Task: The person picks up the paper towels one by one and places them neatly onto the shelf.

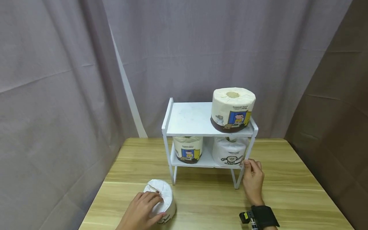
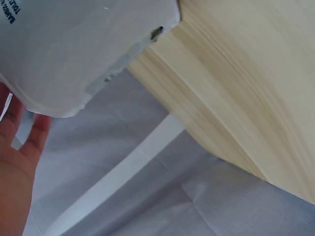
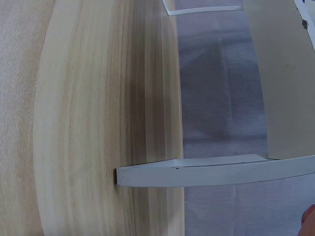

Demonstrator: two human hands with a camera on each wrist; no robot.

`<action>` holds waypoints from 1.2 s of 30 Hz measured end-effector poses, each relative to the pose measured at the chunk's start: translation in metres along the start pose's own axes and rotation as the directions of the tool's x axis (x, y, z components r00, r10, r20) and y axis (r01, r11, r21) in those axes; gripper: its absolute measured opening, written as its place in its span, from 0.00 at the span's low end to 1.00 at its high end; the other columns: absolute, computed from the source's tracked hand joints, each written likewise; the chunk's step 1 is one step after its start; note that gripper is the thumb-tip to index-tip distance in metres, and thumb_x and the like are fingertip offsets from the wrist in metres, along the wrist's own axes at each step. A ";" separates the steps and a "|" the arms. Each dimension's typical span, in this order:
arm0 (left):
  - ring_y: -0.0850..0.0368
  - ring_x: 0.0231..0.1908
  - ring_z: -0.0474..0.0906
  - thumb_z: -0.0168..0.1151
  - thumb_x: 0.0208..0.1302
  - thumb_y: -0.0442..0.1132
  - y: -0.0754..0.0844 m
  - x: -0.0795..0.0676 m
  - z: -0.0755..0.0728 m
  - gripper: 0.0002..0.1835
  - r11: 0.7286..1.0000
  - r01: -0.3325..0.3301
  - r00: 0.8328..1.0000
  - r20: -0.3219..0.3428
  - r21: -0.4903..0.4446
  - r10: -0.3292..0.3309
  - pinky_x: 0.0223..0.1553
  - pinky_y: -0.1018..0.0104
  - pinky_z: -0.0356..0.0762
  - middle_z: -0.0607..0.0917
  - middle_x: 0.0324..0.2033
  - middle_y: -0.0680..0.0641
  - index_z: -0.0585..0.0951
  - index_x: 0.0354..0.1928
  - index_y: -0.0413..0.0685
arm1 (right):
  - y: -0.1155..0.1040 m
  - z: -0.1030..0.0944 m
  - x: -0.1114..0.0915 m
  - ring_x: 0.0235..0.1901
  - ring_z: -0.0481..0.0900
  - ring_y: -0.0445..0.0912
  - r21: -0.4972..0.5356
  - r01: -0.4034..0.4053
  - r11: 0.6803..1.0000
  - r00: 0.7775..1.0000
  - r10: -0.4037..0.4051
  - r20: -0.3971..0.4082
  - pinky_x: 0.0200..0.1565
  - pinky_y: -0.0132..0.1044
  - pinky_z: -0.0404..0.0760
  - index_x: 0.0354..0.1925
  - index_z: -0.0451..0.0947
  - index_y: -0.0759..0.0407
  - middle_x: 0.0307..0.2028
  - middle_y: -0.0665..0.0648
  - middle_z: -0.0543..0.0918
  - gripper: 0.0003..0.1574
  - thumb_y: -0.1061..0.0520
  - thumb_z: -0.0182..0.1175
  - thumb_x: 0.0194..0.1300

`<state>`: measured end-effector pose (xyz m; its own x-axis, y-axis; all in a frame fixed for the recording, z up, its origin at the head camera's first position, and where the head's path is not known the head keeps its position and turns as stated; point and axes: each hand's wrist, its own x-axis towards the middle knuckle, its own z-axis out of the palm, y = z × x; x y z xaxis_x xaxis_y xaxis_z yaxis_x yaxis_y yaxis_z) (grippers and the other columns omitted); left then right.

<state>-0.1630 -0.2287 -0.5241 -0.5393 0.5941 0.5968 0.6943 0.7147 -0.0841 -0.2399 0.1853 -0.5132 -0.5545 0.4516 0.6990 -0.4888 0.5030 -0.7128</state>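
Note:
Near the table's front, my left hand (image 1: 141, 209) grips a white toilet paper roll (image 1: 170, 206), fingers over its top and thumb at its near side. The left wrist view shows that roll (image 2: 88, 49) close up, the hand's fingers (image 2: 37, 135) along its edge. My right hand (image 1: 253, 182) pinches the right front leg of a white two-tier rack (image 1: 188, 118); the right wrist view shows the leg (image 3: 221, 174) and a sliver of fingertip. On the rack's top right stands a cream printed roll (image 1: 233, 111). Below are another cream roll (image 1: 188, 150) and a white roll (image 1: 230, 153).
The rack stands on a wood-grain table (image 1: 207, 204). Grey curtains (image 1: 184, 48) hang behind and at the left, with a pale strip (image 1: 126, 83) between folds. A darker curtain (image 1: 336, 111) is at the right. My right wrist wears a black strap (image 1: 263, 217) with a small camera.

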 end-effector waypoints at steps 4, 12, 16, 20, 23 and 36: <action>0.58 0.46 0.82 0.82 0.51 0.59 -0.007 -0.007 0.000 0.25 0.998 -0.051 0.998 -0.033 -0.037 0.050 0.48 0.60 0.79 0.85 0.44 0.56 0.84 0.44 0.54 | 0.022 0.001 -0.002 0.33 0.64 0.34 -0.017 0.012 1.000 1.000 -0.012 0.002 0.35 0.21 0.62 0.35 0.83 0.71 0.30 0.59 0.72 0.10 0.68 0.59 0.76; 0.57 0.49 0.81 0.74 0.58 0.56 -0.014 -0.021 0.002 0.23 0.992 -0.125 0.990 -0.068 -0.007 0.124 0.50 0.60 0.76 0.85 0.48 0.54 0.85 0.49 0.51 | -0.003 0.003 0.002 0.33 0.64 0.34 0.004 0.030 1.000 1.000 -0.030 0.005 0.35 0.20 0.62 0.35 0.81 0.75 0.30 0.63 0.72 0.11 0.69 0.58 0.76; 0.56 0.50 0.82 0.77 0.39 0.48 -0.016 -0.023 0.002 0.30 0.989 -0.149 0.987 -0.067 0.000 0.148 0.52 0.60 0.76 0.86 0.48 0.53 0.85 0.51 0.49 | -0.009 0.003 0.002 0.33 0.64 0.34 0.006 0.035 0.999 0.999 -0.035 0.005 0.36 0.19 0.62 0.34 0.81 0.75 0.29 0.62 0.72 0.12 0.69 0.57 0.77; 0.55 0.51 0.82 0.79 0.29 0.42 -0.020 -0.022 -0.001 0.38 0.986 -0.161 0.986 -0.039 -0.031 0.160 0.56 0.62 0.75 0.86 0.49 0.51 0.84 0.52 0.44 | -0.010 0.002 0.001 0.33 0.64 0.33 -0.005 0.021 1.000 1.000 -0.021 -0.005 0.36 0.20 0.62 0.33 0.80 0.74 0.29 0.60 0.71 0.12 0.69 0.58 0.76; 0.55 0.53 0.81 0.80 0.28 0.41 -0.023 -0.022 -0.002 0.39 0.986 -0.165 0.986 -0.005 -0.024 0.164 0.58 0.62 0.75 0.86 0.50 0.52 0.85 0.54 0.44 | -0.012 0.001 0.000 0.32 0.64 0.34 -0.003 0.009 1.000 1.000 -0.009 -0.007 0.35 0.20 0.61 0.33 0.80 0.74 0.28 0.60 0.70 0.12 0.69 0.58 0.76; 0.53 0.55 0.80 0.78 0.39 0.39 -0.024 -0.023 0.000 0.33 0.992 -0.118 0.993 0.019 -0.051 0.119 0.56 0.59 0.78 0.88 0.50 0.57 0.86 0.56 0.50 | 0.013 0.000 -0.001 0.33 0.64 0.34 -0.014 -0.022 1.000 0.999 0.023 0.027 0.35 0.22 0.63 0.34 0.81 0.72 0.30 0.54 0.71 0.14 0.66 0.57 0.78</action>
<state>-0.1668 -0.2598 -0.5356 -0.4616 0.6820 0.5673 0.7764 0.6199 -0.1135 -0.2454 0.1915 -0.5229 -0.5833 0.4431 0.6808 -0.4665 0.5033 -0.7273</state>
